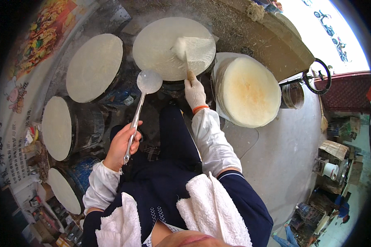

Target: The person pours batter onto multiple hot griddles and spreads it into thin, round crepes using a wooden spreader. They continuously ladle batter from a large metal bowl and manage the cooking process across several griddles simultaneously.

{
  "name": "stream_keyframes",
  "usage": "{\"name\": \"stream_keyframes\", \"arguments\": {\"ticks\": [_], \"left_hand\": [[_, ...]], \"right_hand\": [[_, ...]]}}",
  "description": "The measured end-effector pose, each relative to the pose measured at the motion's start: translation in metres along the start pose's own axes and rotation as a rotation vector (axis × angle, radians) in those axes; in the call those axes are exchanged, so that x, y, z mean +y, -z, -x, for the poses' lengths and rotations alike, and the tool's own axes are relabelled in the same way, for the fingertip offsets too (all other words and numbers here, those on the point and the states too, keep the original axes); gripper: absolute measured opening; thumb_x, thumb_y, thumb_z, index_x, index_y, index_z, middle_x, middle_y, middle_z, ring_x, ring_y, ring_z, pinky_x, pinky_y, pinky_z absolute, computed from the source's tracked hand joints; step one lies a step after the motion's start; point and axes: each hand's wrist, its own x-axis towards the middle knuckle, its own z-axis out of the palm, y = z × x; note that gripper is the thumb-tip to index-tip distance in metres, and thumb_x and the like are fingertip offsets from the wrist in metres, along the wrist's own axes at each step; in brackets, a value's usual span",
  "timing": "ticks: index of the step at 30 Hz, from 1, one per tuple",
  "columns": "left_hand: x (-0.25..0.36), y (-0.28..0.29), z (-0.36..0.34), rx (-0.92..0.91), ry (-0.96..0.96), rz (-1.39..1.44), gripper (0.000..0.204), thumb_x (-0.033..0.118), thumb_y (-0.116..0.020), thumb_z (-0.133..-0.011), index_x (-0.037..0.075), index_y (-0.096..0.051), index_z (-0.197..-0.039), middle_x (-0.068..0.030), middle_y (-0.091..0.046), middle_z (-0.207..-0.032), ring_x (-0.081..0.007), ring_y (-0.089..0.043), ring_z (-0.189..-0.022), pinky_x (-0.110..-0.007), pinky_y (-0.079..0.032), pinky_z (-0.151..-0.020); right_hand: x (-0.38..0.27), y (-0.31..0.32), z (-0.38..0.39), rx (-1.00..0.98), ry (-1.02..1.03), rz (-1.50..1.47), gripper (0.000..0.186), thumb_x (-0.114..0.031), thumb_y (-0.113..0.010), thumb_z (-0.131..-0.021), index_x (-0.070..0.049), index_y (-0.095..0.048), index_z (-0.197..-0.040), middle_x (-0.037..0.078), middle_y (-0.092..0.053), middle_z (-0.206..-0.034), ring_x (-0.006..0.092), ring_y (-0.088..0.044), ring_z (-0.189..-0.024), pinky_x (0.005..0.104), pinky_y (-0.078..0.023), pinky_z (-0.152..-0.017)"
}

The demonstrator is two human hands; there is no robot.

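Observation:
My left hand point(123, 142), bare, is closed round the long handle of a metal ladle point(149, 81). The ladle's bowl is coated with pale batter and hangs beside the near edge of a large round griddle point(152, 47). My right hand point(195, 92) wears a white knit glove with an orange cuff. It grips the wooden handle of a batter spreader point(187, 61), whose head is blurred on the pale batter covering the griddle. A wet, streaked patch of batter point(202, 49) lies to the right of the spreader. Steam hangs over the griddle's far side.
Several more round griddles, such as one at the left point(95, 68), curve along my left side, covered in pale layers. On the right stands a stack of round thin pancakes point(249, 92). Behind it are a brown board point(272, 41), a black handwheel point(317, 76) and a metal pot point(293, 95).

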Motion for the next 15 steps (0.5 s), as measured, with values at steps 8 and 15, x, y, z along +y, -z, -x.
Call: {"name": "stream_keyframes", "arguments": {"ticks": [8, 15], "left_hand": [[0.05, 0.007, -0.068, 0.031, -0.119, -0.19, 0.037, 0.02, -0.045, -0.106, 0.002, -0.048, -0.137, -0.0002, -0.057, -0.079, -0.004, -0.047, -0.049, -0.019, -0.037, -0.04], [0.098, -0.007, -0.165, 0.014, -0.231, -0.323, 0.03, 0.021, -0.047, -0.105, 0.004, -0.052, -0.129, -0.0011, -0.057, -0.08, -0.0059, -0.047, -0.053, -0.021, -0.038, -0.044]], "right_hand": [[0.025, 0.059, -0.062, 0.102, 0.058, 0.154, 0.046, -0.032, -0.053, -0.097, -0.02, -0.052, -0.142, 0.025, -0.067, -0.115, 0.0422, -0.062, -0.11, 0.0471, -0.049, -0.094], [0.024, 0.064, 0.018, -0.004, 0.123, 0.011, 0.047, -0.023, -0.055, -0.096, -0.017, -0.053, -0.142, 0.023, -0.064, -0.126, 0.0347, -0.062, -0.119, 0.0391, -0.047, -0.1]]}}
